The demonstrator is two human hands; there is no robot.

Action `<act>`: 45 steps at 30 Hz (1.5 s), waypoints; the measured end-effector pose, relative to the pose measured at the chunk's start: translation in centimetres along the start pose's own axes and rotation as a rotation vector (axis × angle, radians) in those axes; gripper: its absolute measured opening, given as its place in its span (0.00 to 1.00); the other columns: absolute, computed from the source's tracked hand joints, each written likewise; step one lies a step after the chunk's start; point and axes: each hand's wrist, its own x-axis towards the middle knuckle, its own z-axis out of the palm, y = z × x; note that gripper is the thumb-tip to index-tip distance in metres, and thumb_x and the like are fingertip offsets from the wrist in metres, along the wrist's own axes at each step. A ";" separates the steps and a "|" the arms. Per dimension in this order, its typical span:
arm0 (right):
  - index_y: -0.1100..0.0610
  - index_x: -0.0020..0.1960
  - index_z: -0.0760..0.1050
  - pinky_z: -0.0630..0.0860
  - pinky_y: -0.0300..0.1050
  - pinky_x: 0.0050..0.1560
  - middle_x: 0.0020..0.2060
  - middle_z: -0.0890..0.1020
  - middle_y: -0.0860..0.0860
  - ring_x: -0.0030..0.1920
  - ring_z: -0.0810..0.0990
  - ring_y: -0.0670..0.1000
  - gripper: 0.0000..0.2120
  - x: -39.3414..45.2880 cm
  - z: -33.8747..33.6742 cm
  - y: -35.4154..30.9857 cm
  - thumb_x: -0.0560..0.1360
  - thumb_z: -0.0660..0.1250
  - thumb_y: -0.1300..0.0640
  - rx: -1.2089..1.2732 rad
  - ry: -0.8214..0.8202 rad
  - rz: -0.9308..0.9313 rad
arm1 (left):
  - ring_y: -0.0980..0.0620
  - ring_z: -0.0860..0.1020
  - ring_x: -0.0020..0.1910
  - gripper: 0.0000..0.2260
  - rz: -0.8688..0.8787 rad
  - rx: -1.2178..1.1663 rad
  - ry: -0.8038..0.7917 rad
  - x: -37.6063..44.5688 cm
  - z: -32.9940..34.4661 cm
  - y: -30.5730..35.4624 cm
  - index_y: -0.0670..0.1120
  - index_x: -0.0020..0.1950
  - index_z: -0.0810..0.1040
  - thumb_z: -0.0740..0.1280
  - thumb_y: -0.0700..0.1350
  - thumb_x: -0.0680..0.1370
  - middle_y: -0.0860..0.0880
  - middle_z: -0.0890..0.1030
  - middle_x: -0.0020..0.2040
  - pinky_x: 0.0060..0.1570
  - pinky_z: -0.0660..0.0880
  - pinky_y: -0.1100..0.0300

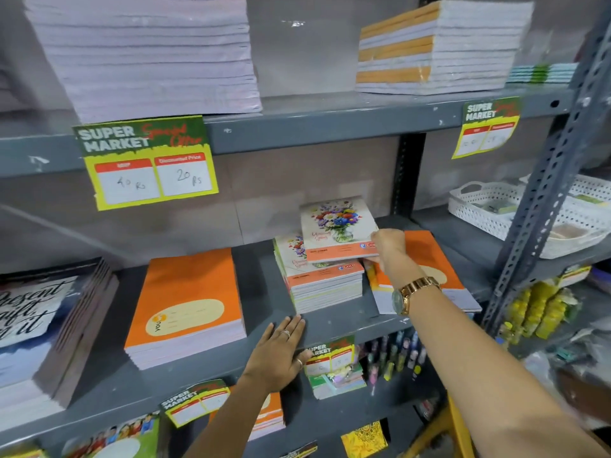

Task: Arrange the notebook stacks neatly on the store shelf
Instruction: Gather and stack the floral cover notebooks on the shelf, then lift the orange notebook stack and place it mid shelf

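Observation:
On the middle grey shelf (334, 320) stands a stack of flower-cover notebooks (322, 282). My right hand (388, 247), with a gold watch on its wrist, grips one flower-cover notebook (337, 226) by its lower right corner, tilted up above that stack. My left hand (281, 353) lies flat and open on the shelf's front edge, just in front of the stack. An orange notebook stack (186, 305) sits to the left, and another orange stack (429, 259) lies to the right, partly hidden by my right arm.
A dark lettered-cover stack (49, 325) fills the shelf's left end. On the upper shelf stand a tall pale stack (148, 51) and an orange-and-white stack (439, 47). Price tags (145, 161) hang from shelf edges. White baskets (529, 213) sit at right behind a slotted upright (542, 180).

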 end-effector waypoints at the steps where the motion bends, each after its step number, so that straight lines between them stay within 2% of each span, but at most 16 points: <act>1: 0.54 0.33 0.67 0.77 0.54 0.60 0.40 0.79 0.54 0.49 0.76 0.55 0.13 0.2 0.9 0.4 0.75 0.61 0.65 -0.026 0.016 -0.009 | 0.52 0.44 0.78 0.28 -0.010 0.000 -0.001 -0.4 -0.1 -0.3 0.49 0.76 0.42 0.48 0.57 0.80 0.52 0.45 0.79 0.73 0.36 0.57; 3: 0.58 0.41 0.75 0.77 0.51 0.57 0.51 0.82 0.57 0.55 0.79 0.59 0.04 0.6 2.3 1.3 0.73 0.64 0.63 -0.143 0.033 -0.012 | 0.52 0.43 0.78 0.28 -0.010 0.006 -0.003 -0.7 -0.2 -0.8 0.49 0.76 0.42 0.49 0.56 0.80 0.52 0.44 0.79 0.72 0.36 0.57; 4: 0.61 0.49 0.78 0.75 0.46 0.53 0.52 0.81 0.57 0.58 0.79 0.59 0.06 0.3 2.9 1.7 0.74 0.65 0.62 -0.223 0.046 -0.031 | 0.52 0.43 0.78 0.28 -0.008 0.003 -0.008 -0.8 -0.2 -0.9 0.49 0.76 0.42 0.49 0.56 0.81 0.52 0.44 0.79 0.73 0.36 0.56; 5: 0.63 0.56 0.77 0.75 0.47 0.54 0.55 0.81 0.59 0.60 0.78 0.59 0.11 0.0 3.3 1.8 0.75 0.66 0.61 -0.327 0.078 -0.043 | 0.52 0.43 0.78 0.28 -0.006 -0.001 -0.012 -0.7 -0.2 -0.9 0.49 0.76 0.42 0.49 0.56 0.81 0.52 0.44 0.79 0.74 0.37 0.55; 7: 0.65 0.60 0.75 0.75 0.48 0.55 0.59 0.80 0.61 0.61 0.78 0.60 0.14 -0.4 3.7 2.4 0.76 0.66 0.60 -0.447 0.130 -0.069 | 0.52 0.43 0.78 0.28 -0.001 0.003 -0.014 -0.6 -0.2 -0.9 0.50 0.77 0.42 0.50 0.56 0.81 0.52 0.44 0.79 0.75 0.38 0.53; 14: 0.66 0.58 0.76 0.77 0.51 0.54 0.58 0.79 0.63 0.60 0.76 0.62 0.14 -0.9 5.3 3.0 0.77 0.64 0.59 -0.675 0.194 -0.235 | 0.51 0.43 0.78 0.29 0.001 -0.006 -0.009 -0.6 -0.1 -0.9 0.50 0.76 0.42 0.50 0.57 0.80 0.52 0.44 0.79 0.74 0.37 0.54; 18: 0.64 0.62 0.73 0.74 0.54 0.57 0.62 0.75 0.62 0.63 0.71 0.62 0.18 -0.6 5.2 3.4 0.76 0.65 0.55 -0.773 0.214 -0.296 | 0.51 0.42 0.78 0.29 -0.007 0.012 -0.014 -0.6 -0.2 -0.6 0.49 0.76 0.41 0.49 0.57 0.80 0.51 0.44 0.79 0.74 0.37 0.54; 21: 0.61 0.62 0.75 0.72 0.55 0.59 0.62 0.76 0.60 0.63 0.71 0.62 0.18 0.0 4.0 3.7 0.76 0.65 0.53 -0.792 0.264 -0.316 | 0.52 0.43 0.78 0.29 -0.008 0.010 -0.010 -0.3 -0.1 0.0 0.47 0.76 0.42 0.49 0.56 0.80 0.50 0.44 0.79 0.74 0.37 0.55; 24: 0.63 0.59 0.75 0.73 0.55 0.58 0.60 0.77 0.61 0.62 0.72 0.62 0.17 0.7 1.8 4.0 0.76 0.64 0.54 -0.777 0.330 -0.291 | 0.52 0.44 0.78 0.28 0.023 -0.002 -0.024 0.5 -0.3 1.0 0.47 0.76 0.42 0.49 0.55 0.81 0.50 0.45 0.79 0.75 0.38 0.55; 33: 0.66 0.58 0.75 0.75 0.54 0.55 0.58 0.77 0.63 0.61 0.73 0.64 0.15 3.4 -6.6 6.7 0.75 0.65 0.58 -0.769 0.389 -0.142 | 0.51 0.46 0.78 0.27 0.138 -0.018 -0.010 4.3 -0.7 5.0 0.45 0.77 0.46 0.50 0.53 0.81 0.48 0.48 0.79 0.76 0.43 0.57; 39: 0.68 0.47 0.76 0.78 0.52 0.50 0.52 0.80 0.66 0.55 0.78 0.64 0.13 5.6 -11.0 8.4 0.73 0.65 0.56 -0.763 0.339 -0.071 | 0.50 0.49 0.77 0.25 0.167 -0.104 -0.008 7.1 -0.4 8.8 0.45 0.77 0.49 0.50 0.52 0.82 0.47 0.51 0.79 0.76 0.50 0.57; 42: 0.67 0.52 0.77 0.76 0.50 0.53 0.55 0.80 0.65 0.57 0.77 0.63 0.15 6.6 -12.5 8.9 0.73 0.65 0.56 -0.766 0.327 -0.024 | 0.49 0.50 0.77 0.25 0.179 -0.135 -0.027 8.5 -0.3 11.0 0.45 0.77 0.48 0.50 0.51 0.82 0.47 0.51 0.79 0.75 0.54 0.56; 45: 0.66 0.51 0.77 0.75 0.49 0.51 0.56 0.80 0.64 0.58 0.77 0.62 0.15 7.6 -13.3 9.0 0.73 0.66 0.55 -0.753 0.287 -0.004 | 0.49 0.50 0.77 0.25 0.168 -0.140 -0.005 10.1 -0.4 12.8 0.44 0.77 0.49 0.49 0.51 0.82 0.46 0.52 0.78 0.75 0.54 0.56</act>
